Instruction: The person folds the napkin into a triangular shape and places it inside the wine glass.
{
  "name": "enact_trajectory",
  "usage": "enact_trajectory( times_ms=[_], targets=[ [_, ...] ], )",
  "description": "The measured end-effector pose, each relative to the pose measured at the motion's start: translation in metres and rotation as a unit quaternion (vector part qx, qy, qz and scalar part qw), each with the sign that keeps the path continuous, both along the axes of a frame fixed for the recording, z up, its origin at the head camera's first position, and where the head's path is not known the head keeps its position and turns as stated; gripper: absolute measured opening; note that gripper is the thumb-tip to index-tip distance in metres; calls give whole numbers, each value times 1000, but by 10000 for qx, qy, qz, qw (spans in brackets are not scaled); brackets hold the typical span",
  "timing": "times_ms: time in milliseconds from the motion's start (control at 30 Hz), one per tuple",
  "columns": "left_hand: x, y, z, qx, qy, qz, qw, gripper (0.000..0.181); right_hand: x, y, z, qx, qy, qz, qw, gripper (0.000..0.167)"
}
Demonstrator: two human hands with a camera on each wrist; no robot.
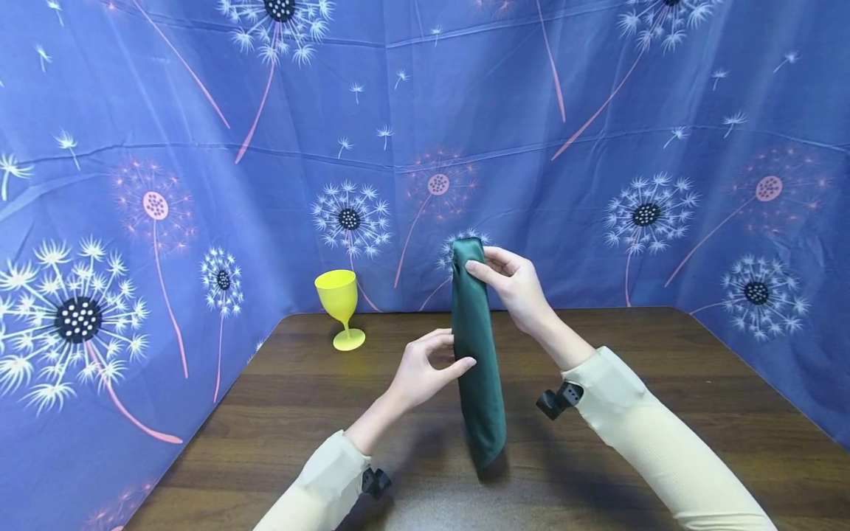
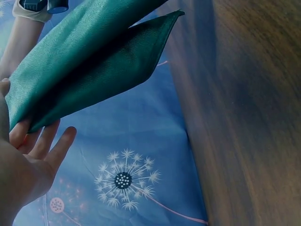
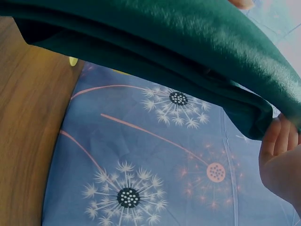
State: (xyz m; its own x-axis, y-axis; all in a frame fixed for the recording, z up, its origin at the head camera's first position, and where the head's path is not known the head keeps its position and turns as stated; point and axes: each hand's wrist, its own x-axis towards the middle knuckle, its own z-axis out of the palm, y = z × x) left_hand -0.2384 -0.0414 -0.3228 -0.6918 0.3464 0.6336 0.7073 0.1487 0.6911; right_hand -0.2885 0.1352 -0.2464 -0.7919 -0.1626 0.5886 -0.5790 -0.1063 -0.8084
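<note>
Hanging nearly upright over the middle of the tabletop (image 1: 697, 383), between its left and right edges, the green cloth (image 1: 477, 354) is folded into a long strip; its lower end points toward the near side, and whether that end touches the wood I cannot tell. Seen from the head, its top shows higher than the tabletop's far edge. The right hand (image 1: 521, 291) pinches the cloth just below the top, thumb across the front and fingers behind. Lower down, the left hand (image 1: 425, 369) holds it loosely by its left side, thumb over the front and fingers behind. In the left wrist view those fingers are spread, and the cloth's layers part into a dark fold that ends in a pointed corner; the right wrist view shows layered folds along its underside. Cream sleeves (image 1: 664, 450) cover both forearms, and a small black camera (image 1: 559, 400) sits at each wrist. Well apart from the cloth, near the tabletop's far-left corner, a yellow goblet (image 1: 337, 296) stands upright on its round foot. Beyond the far edge and along both sides hangs a blue backdrop (image 1: 465, 96), creased and printed with white and pink dandelions (image 1: 78, 319).
</note>
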Motion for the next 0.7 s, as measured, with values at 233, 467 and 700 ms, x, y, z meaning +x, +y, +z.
enact_trajectory(
  times_ms=[233,467,700],
  targets=[
    [4,2,3,196,-36,181,9996,24,-2,0,0,49,53,-492,9988,24],
    [2,5,1,573,-93,413,9975,40,-3,-1,3,7,-22,-652,9979,25],
    [4,7,5,541,-124,513,9971,38,-3,-1,3,5,-26,-633,9980,25]
  ],
)
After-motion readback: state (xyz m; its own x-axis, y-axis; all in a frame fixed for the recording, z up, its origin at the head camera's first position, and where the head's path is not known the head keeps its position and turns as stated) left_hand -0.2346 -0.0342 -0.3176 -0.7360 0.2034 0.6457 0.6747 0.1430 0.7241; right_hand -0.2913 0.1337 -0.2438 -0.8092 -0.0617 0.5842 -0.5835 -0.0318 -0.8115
